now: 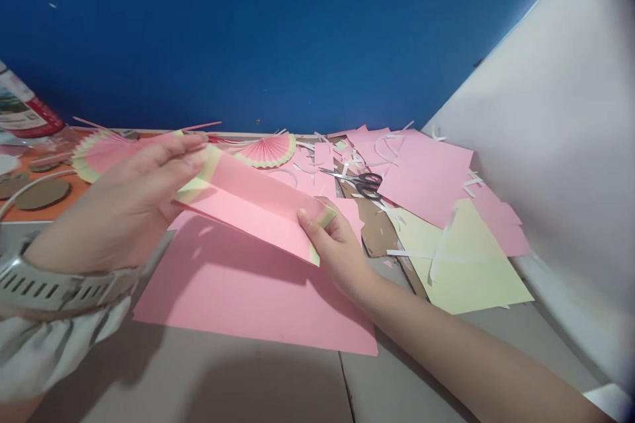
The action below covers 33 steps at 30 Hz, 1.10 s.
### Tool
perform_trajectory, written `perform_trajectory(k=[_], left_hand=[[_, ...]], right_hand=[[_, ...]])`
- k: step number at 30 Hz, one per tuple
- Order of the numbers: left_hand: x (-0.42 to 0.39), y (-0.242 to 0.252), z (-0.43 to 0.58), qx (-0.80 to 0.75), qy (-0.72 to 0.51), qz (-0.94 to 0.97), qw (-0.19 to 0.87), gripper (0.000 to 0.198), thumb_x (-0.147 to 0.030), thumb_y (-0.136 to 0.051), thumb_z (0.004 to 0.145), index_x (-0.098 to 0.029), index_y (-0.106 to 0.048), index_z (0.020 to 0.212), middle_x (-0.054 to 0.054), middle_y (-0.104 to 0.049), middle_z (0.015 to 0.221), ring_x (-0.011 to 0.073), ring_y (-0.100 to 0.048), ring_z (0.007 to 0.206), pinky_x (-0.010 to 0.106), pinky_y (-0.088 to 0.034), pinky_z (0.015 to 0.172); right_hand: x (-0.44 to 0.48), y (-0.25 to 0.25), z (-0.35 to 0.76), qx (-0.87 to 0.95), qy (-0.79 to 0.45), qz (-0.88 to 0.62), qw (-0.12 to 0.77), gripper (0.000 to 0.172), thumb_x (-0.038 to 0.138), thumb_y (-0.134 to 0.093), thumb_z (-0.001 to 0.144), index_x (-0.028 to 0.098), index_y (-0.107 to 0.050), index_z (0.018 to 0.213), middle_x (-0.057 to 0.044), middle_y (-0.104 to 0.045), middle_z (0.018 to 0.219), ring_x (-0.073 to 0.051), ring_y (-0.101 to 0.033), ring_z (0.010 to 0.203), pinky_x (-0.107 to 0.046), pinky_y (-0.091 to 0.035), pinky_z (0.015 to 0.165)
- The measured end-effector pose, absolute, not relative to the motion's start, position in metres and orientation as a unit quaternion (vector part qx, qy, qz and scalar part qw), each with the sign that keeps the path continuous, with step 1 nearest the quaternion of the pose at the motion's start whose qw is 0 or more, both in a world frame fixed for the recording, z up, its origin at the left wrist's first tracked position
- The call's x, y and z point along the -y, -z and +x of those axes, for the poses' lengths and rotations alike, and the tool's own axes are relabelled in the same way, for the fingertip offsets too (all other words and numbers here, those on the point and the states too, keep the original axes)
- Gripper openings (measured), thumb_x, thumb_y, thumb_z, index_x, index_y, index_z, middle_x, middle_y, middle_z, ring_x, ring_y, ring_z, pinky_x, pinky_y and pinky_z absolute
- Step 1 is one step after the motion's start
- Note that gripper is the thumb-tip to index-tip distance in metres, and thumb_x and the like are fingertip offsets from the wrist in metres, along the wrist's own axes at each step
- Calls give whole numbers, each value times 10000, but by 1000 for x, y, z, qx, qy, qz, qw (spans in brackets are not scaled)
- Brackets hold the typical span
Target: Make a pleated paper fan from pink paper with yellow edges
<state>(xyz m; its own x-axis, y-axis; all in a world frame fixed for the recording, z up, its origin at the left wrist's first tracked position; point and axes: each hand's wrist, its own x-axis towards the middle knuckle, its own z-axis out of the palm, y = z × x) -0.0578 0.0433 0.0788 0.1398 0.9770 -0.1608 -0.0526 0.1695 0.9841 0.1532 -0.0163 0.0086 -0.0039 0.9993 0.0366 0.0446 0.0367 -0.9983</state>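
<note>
A folded strip of pink paper (258, 211) with pale yellow-green ends is held in the air, creased lengthwise into a V. My left hand (166, 172) is at its left end, fingers stretched together along the paper, the thumb side hidden. At the right end my right hand (332, 228) pinches the strip, thumb on top and fingers behind. Beneath it a large pink sheet (258, 317) lies flat on the grey surface, crossed by the hands' shadows.
Pleated pink paper fans (268, 151) lie behind. Black-handled scissors (368, 184) rest among white paper scraps. Pink sheets (431, 175) and a pale yellow sheet (471, 271) spread to the right. Cardboard discs (42, 195) and a red-labelled bottle (27, 106) are left; a blue wall (258, 33) stands behind.
</note>
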Motion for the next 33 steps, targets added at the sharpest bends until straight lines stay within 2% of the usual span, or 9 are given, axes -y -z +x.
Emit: perform_trajectory(k=[3, 6, 9, 13, 16, 20, 27, 30, 33], left_hand=[[-46, -69, -70, -484, -322, 534, 614, 293, -415, -679, 720, -295, -652, 986, -33, -648, 788, 125, -597, 700, 192, -512, 578], [-41, -54, -74, -490, -312, 573, 578, 303, -384, -717, 688, -246, -660, 951, -30, -627, 738, 109, -568, 664, 200, -501, 631], [-31, -40, -72, -469, -310, 604, 565, 229, -386, -658, 743, -205, -654, 883, -4, -622, 772, 139, -575, 736, 244, -503, 713], [-19, -24, -70, -476, -341, 592, 553, 263, -392, -600, 791, -198, -612, 970, -43, -547, 630, 100, -503, 572, 198, -448, 573], [-15, -15, -70, -472, -349, 580, 565, 313, -405, -569, 810, -198, -572, 1045, -53, -536, 610, 99, -508, 573, 199, -437, 581], [-13, -10, -70, -458, -330, 580, 588, 328, -362, -589, 802, -209, -541, 1088, -35, -583, 675, 117, -542, 638, 218, -449, 615], [-5, -13, -72, -454, -316, 596, 582, 146, -326, -653, 754, -208, -624, 834, -22, -599, 742, 123, -541, 697, 205, -441, 648], [0, -14, -70, -475, -306, 574, 593, 235, -412, -645, 741, -228, -638, 886, -12, -643, 732, 153, -583, 689, 225, -469, 625], [1, -14, -68, -507, -299, 600, 542, 304, -478, -549, 795, -255, -657, 972, 18, -688, 897, 201, -616, 820, 253, -496, 716]], right_hand=[[14, -34, 166, 584, -433, -553, 406, 248, 421, -535, 847, 206, -483, 734, 46, -439, 663, -106, -434, 601, -230, -356, 581], [16, -58, 183, 590, -405, -603, 354, 354, 488, -576, 796, 201, -435, 645, 62, -353, 586, -95, -357, 539, -229, -304, 535], [19, -67, 191, 577, -418, -603, 360, 302, 490, -578, 790, 202, -528, 713, 37, -471, 645, -128, -453, 621, -262, -373, 608], [26, -49, 179, 529, -457, -595, 396, 295, 496, -535, 817, 211, -612, 813, -2, -588, 800, -193, -539, 833, -336, -413, 782], [30, -28, 167, 487, -490, -581, 429, 285, 467, -524, 837, 215, -637, 906, -11, -621, 906, -215, -531, 975, -354, -390, 882], [34, -19, 165, 493, -528, -547, 424, 310, 455, -500, 864, 227, -632, 1028, -15, -644, 940, -215, -551, 971, -366, -397, 903], [38, -24, 174, 466, -674, -464, 337, 419, 406, -589, 825, 271, -566, 1221, -52, -573, 1256, -225, -556, 1104, -384, -403, 966], [38, -17, 174, 422, -723, -436, 331, 420, 391, -581, 837, 265, -562, 1236, -62, -603, 1224, -221, -575, 1095, -397, -394, 979], [37, -10, 175, 366, -760, -409, 348, 419, 359, -560, 857, 241, -544, 1259, -66, -666, 1119, -211, -612, 1042, -404, -379, 995]])
